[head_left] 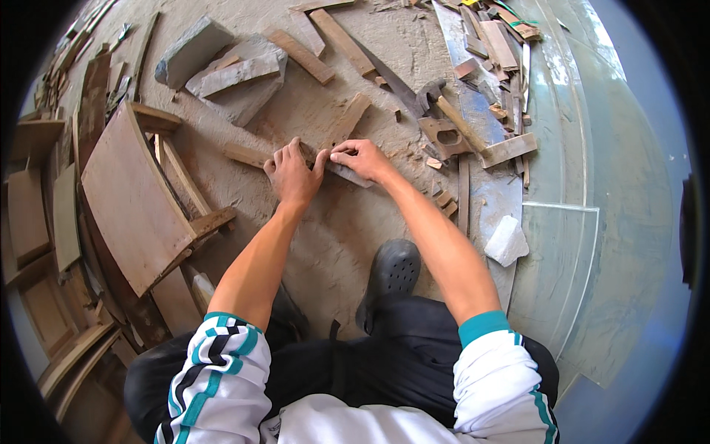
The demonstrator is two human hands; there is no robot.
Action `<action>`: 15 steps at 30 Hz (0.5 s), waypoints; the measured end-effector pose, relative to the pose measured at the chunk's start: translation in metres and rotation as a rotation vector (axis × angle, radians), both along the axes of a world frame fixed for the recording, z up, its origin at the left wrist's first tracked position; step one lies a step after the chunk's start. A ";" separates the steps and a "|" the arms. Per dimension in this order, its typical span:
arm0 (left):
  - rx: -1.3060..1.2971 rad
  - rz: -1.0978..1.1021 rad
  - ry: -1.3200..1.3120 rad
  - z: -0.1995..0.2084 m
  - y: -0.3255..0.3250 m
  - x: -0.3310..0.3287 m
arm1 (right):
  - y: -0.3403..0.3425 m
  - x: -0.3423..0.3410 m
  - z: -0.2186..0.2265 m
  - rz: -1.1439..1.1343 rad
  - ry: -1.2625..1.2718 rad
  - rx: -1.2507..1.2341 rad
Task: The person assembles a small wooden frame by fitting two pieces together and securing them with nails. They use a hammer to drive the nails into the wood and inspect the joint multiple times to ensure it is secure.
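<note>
My left hand [293, 176] bends its fingers over a wooden strip [247, 155] on the ground, its thumb pointing at my other hand. Just to the right, my right hand [364, 158] pinches thumb and forefinger together; anything between them is too small to make out. A short wooden piece [350, 120] slants away beyond both hands. Below the right fingers, a greyish length [350, 175] sticks out, its far end covered by the hands. A hammer [452, 118] with a wooden handle lies to the right, across a handsaw [442, 138] with a brown grip.
Stone blocks [240, 78] lie at the far left. Nearer stands a curved wooden panel on a frame [137, 196], beside piled boards [28, 214]. Wood offcuts [499, 46] heap at the far right. Glass sheets [629, 222] cover the right side; a white stone [506, 241] sits by their edge.
</note>
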State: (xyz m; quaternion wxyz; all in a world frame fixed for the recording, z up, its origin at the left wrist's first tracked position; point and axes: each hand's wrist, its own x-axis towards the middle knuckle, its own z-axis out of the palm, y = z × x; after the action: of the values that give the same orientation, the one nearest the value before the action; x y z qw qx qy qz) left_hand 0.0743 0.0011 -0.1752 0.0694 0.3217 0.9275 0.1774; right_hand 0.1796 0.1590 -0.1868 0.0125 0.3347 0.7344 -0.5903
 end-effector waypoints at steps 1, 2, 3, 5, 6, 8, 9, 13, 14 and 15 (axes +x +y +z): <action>-0.003 0.010 0.010 -0.001 -0.003 -0.003 | 0.011 -0.003 0.012 -0.005 -0.020 0.042; -0.001 0.014 0.015 -0.001 -0.005 -0.003 | 0.024 -0.001 0.023 -0.016 -0.046 0.088; 0.005 0.013 0.017 -0.001 -0.003 -0.002 | 0.043 0.006 0.022 -0.126 0.035 0.158; 0.008 0.002 0.007 0.000 -0.001 0.000 | 0.094 0.022 0.023 -0.294 0.105 0.401; 0.005 0.000 0.003 -0.001 -0.001 0.000 | 0.120 0.030 0.023 -0.390 0.118 0.495; -0.002 0.005 0.013 -0.001 -0.002 0.001 | 0.175 0.048 0.017 -0.519 -0.046 0.675; -0.004 0.008 0.016 -0.002 -0.003 0.000 | 0.202 0.056 0.015 -0.523 -0.136 0.706; 0.039 -0.015 0.039 -0.008 0.003 0.002 | 0.298 0.113 -0.014 -0.282 -0.478 0.869; 0.035 -0.004 0.053 -0.008 -0.002 -0.003 | 0.301 0.106 -0.017 -0.254 -0.488 0.864; 0.034 0.003 0.059 -0.008 -0.004 -0.004 | 0.306 0.105 -0.019 -0.227 -0.506 0.862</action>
State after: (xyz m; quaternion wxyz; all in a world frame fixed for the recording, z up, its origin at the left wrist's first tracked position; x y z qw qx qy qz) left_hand 0.0698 -0.0032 -0.1830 0.0363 0.3264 0.9265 0.1838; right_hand 0.2848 0.4648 -0.2060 -0.0135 0.5194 0.8442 -0.1320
